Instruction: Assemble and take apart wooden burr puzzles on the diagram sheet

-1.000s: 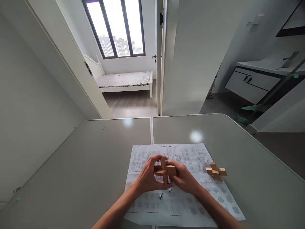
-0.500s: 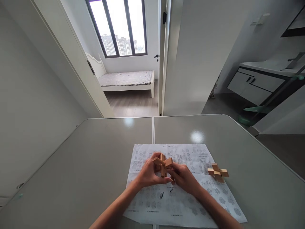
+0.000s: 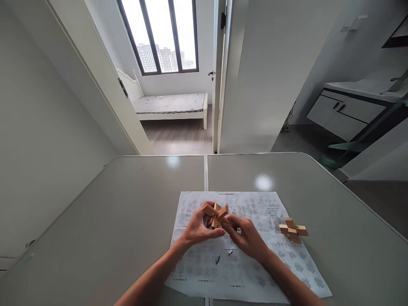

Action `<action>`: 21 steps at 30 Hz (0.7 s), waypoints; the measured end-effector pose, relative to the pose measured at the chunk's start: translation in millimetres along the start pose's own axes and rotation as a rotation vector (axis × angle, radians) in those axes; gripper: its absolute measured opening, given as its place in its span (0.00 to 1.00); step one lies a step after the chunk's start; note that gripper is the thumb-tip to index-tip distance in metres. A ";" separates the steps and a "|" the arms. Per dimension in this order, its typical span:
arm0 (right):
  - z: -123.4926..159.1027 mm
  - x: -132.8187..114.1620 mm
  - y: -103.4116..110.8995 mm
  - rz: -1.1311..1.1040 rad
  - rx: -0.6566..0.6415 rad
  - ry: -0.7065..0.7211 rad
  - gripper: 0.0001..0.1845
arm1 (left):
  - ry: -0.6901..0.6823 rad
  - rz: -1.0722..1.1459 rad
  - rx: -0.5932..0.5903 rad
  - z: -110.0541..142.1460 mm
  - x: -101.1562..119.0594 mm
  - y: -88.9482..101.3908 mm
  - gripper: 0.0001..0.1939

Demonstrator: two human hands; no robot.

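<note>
Between both hands, above a printed sheet (image 3: pixel 242 272), is a wooden interlocking puzzle (image 3: pixel 217 215) made of crossed bars. My left hand (image 3: pixel 198 225) curls around its left side, thumb below and fingers behind. From the right, my right hand (image 3: pixel 244 233) pinches the puzzle's lower right part with thumb and fingertips; the exact contact is partly hidden. A second wooden cross-shaped puzzle (image 3: pixel 293 230) rests at the right edge of the sheet, partly on the table, apart from both hands.
The sheet, printed with small diagrams, lies on a grey table (image 3: pixel 127 221) with a seam down the middle. Past the table's far edge, a doorway opens on a bed (image 3: pixel 172 104) under a window. A sink cabinet (image 3: pixel 344 108) stands at the far right.
The puzzle in my hands has tilted, so its upright bar now leans and shows a different face. Both hands have shifted slightly; the second puzzle stays where it lay.
</note>
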State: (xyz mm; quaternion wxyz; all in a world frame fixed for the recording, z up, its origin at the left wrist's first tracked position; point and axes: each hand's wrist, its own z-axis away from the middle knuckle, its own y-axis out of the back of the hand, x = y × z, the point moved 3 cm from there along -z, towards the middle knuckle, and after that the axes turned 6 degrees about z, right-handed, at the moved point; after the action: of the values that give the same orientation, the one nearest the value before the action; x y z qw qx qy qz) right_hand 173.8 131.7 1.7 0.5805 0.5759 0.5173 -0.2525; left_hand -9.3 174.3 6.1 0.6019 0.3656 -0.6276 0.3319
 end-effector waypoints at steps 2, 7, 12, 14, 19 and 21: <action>-0.3 -1.6 1.2 0.018 -0.001 -0.007 0.23 | 0.011 0.028 0.007 -0.3 -0.8 2.1 0.35; -0.5 0.0 4.2 -0.075 -0.020 -0.059 0.24 | -0.010 0.054 -0.023 -1.4 0.8 3.7 0.39; -1.1 6.1 7.3 -0.362 -0.054 -0.171 0.22 | -0.086 0.012 -0.041 -1.8 7.5 0.4 0.48; -1.4 9.2 9.6 -0.416 -0.029 -0.180 0.21 | -0.106 -0.033 -0.045 -1.9 9.3 -0.6 0.50; -0.3 18.8 11.8 -0.504 0.029 -0.225 0.22 | -0.143 -0.127 -0.034 -1.5 10.3 -0.8 0.53; 0.2 20.9 11.0 -0.518 0.010 -0.236 0.23 | -0.147 -0.135 -0.047 -1.0 10.6 -1.3 0.54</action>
State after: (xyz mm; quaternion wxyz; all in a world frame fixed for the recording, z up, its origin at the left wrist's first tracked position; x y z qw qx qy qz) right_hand 190.7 140.1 -12.5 0.5500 0.3939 0.5749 -0.4602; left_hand -7.7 173.8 16.6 0.5835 0.4164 -0.6516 0.2481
